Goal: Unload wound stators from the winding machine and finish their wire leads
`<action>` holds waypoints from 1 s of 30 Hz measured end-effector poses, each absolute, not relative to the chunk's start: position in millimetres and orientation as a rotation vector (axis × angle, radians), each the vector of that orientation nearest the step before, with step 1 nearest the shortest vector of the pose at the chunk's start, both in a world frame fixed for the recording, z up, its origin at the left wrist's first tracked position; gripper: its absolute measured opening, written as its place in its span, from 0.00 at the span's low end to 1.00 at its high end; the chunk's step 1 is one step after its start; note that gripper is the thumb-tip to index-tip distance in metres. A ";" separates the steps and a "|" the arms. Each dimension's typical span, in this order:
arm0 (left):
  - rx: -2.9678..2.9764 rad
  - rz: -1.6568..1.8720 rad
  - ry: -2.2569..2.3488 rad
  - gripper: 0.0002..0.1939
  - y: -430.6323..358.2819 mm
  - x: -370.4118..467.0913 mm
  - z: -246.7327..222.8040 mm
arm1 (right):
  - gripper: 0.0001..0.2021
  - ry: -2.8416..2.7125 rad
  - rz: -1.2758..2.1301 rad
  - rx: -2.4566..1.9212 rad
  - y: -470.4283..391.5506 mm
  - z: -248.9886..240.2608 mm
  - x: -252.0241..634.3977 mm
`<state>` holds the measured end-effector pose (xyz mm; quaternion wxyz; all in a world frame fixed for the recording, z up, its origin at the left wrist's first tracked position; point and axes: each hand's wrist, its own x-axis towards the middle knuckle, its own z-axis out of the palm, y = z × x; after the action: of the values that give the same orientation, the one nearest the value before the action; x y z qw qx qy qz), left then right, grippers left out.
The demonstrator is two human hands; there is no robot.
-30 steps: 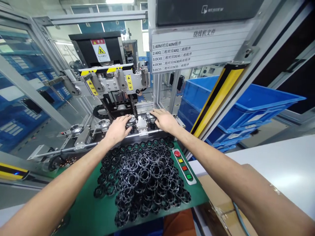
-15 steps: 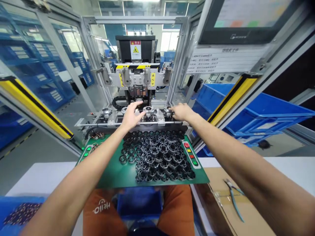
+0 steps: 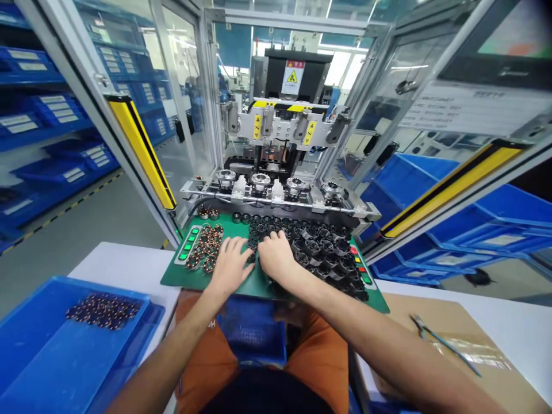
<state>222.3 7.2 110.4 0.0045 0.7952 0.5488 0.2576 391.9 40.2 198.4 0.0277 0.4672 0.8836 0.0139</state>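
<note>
My left hand (image 3: 233, 265) hovers low over the green board (image 3: 185, 277), fingers spread and nothing visible in it. Just left of it lies a cluster of copper-wound stators (image 3: 210, 244). My right hand (image 3: 276, 254) is at the left edge of the black stator cores (image 3: 313, 247), its fingers curled down; whatever is in them is hidden. Several of these cores are stacked behind and right of that hand. Beyond the board, the winding machine's row of round metal holders (image 3: 261, 182) carries ring-shaped parts.
Yellow light-curtain posts (image 3: 142, 152) flank the machine. A blue bin (image 3: 38, 339) with wound stators stands at the left. On the cardboard (image 3: 414, 356) at the right lie pliers (image 3: 448, 343). Green buttons (image 3: 188, 246) line the board's left side, and blue crates (image 3: 457, 224) stack at the right.
Both hands have come back from the machine's holders to the board. My right hand has moved to the cores' left edge, with its fingers curled. The view has turned left.
</note>
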 end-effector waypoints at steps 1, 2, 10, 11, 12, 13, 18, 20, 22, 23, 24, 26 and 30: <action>2.474 0.800 1.727 0.11 8.7 224.4 108.5 | 0.14 2.712 0.026 1.471 41.0 189.5 390.0; 2.451 0.804 1.733 0.09 9.8 226.2 107.2 | 0.15 2.707 0.001 1.497 41.9 183.2 389.2; 1.957 1.203 1.681 0.05 -19.5 215.0 124.3 | 0.08 2.899 -0.379 1.680 27.7 205.1 410.2; 1.858 1.268 1.651 0.06 -28.1 210.9 130.9 | 0.06 2.956 -0.463 1.700 20.2 213.8 415.1; 1.759 1.327 1.612 0.08 -37.2 207.3 138.7 | 0.06 3.017 -0.565 1.707 11.3 222.6 419.8; 1.664 1.380 1.565 0.09 -46.5 204.6 147.6 | 0.07 3.073 -0.674 1.701 1.4 231.0 424.0; 1.330 1.490 1.242 0.28 -83.2 208.5 196.6 | 0.16 3.092 -1.613 1.733 -44.9 258.0 435.3; 1.205 1.496 1.073 0.28 -89.3 215.7 210.7 | 0.20 2.828 -2.270 1.742 -55.5 262.0 438.2; 1.126 1.513 0.925 0.24 -90.3 223.5 219.4 | 0.24 2.581 -2.660 1.661 -61.1 264.9 442.1; 1.125 1.509 0.876 0.23 -89.5 227.4 221.9 | 0.26 2.521 -2.762 1.594 -62.8 266.2 444.5; 1.133 1.494 0.840 0.23 -88.1 231.1 223.7 | 0.25 2.482 -2.844 1.520 -64.1 267.3 446.8; 1.170 1.456 0.783 0.23 -85.2 238.3 225.6 | 0.21 2.424 -2.999 1.379 -66.4 269.0 451.0; 1.178 1.423 0.773 0.23 -83.3 253.1 225.3 | 0.15 2.372 -3.196 1.406 -72.6 269.3 457.3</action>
<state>253.1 -83.3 225.3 0.5392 0.4953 0.3253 0.5985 457.3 -72.6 269.3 -0.5140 0.2858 0.4821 -0.6494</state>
